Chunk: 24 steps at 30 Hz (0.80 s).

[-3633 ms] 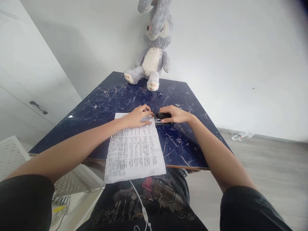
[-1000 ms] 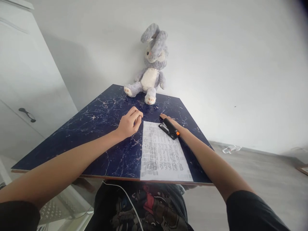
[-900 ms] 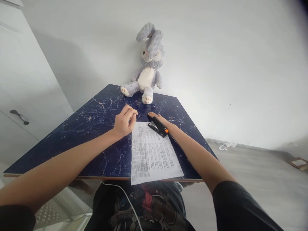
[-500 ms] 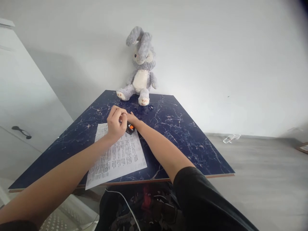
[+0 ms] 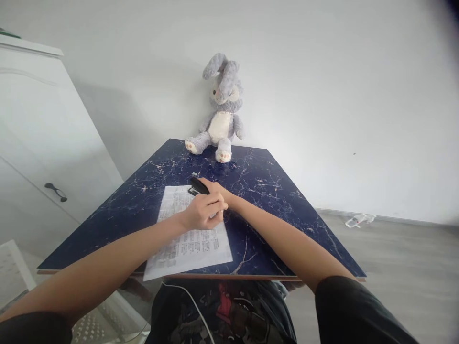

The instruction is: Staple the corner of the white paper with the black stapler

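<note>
Two hands of ours cross at the sheet: our left hand [image 5: 207, 210], fingers curled in and drawn together, hovers or rests over the printed sheet [image 5: 195, 246], and whether it pinches anything we cannot tell. Our right hand [image 5: 216, 189], partly hidden behind it, lies against the black stapler [image 5: 199, 186], its hold unclear to us. The stapler sits by the sheet's top right on our blue table [image 5: 274, 191], nearer us than the plush rabbit [image 5: 220, 126].

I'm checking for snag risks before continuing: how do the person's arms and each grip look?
Left sleeve and right sleeve are black and short, leaving the forearms bare. Left grip and right grip are gloveless; no watch or bracelet shows.
</note>
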Each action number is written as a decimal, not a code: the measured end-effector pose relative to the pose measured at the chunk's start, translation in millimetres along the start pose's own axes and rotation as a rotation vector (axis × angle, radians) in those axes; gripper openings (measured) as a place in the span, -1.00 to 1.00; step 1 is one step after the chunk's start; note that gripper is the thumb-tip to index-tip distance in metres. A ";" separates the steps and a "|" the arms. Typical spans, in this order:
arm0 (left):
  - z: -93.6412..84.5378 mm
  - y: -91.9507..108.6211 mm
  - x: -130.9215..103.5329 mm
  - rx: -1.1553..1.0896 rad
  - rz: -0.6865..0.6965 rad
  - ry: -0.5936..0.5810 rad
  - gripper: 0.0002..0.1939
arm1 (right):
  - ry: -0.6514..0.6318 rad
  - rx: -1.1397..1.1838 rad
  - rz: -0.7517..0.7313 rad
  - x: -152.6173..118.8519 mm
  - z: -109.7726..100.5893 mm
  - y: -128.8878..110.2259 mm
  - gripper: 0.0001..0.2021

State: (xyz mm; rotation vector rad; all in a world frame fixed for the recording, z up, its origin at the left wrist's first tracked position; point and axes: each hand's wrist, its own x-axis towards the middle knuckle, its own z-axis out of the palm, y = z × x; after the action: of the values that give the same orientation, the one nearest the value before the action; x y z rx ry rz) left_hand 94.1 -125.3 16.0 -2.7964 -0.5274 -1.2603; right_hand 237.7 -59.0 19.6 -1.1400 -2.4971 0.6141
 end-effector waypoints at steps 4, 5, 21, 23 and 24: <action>2.5 -3.9 2.2 -0.038 -0.091 -0.103 -0.81 | 0.125 -0.001 -0.020 -43.1 -21.4 38.1 -0.50; 4.0 -6.5 2.6 -0.043 -0.153 -0.128 -0.80 | 0.150 -0.007 -0.009 -54.4 -27.5 48.7 -0.56; 23.3 -64.9 5.9 0.121 -0.633 -0.496 -0.71 | 0.403 0.040 0.166 -91.0 -62.8 101.6 -0.74; 25.1 -73.2 11.1 0.065 -0.792 -0.449 -0.79 | 0.323 0.087 0.122 -91.3 -62.6 98.6 -0.74; 27.2 -75.0 11.5 0.066 -0.836 -0.419 -0.77 | 0.286 0.107 0.093 -91.1 -62.7 96.3 -0.73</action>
State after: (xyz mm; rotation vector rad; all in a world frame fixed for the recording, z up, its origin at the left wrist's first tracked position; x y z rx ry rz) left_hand 97.0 -46.8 -2.2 -2.8484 -1.8491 -0.6302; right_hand 384.2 -57.2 13.7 -1.2150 -2.1566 0.5576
